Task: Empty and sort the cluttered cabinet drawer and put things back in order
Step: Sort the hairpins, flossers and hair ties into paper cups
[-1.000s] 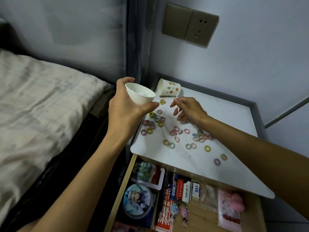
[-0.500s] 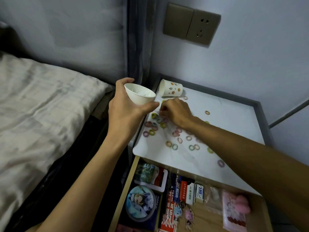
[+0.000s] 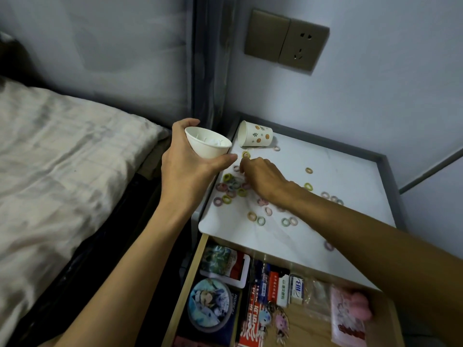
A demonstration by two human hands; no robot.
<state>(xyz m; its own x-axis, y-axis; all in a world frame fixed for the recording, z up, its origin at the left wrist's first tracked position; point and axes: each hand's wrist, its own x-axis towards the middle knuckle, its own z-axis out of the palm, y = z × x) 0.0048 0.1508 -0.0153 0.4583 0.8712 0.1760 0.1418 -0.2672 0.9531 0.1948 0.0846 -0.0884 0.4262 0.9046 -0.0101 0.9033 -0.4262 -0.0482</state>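
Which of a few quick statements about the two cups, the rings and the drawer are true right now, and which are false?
1. The left hand holds the plain white paper cup tilted in the air. True.
2. The printed paper cup with orange dots stands upright. False: it lies on its side at the back left corner of the white cabinet top.
3. The right hand is down among the small coloured elastic rings. True.
4. The wooden drawer is shut. False: it is pulled open, with packets and cards inside.
5. The rings are stacked in one neat pile. False: they lie scattered across the top.
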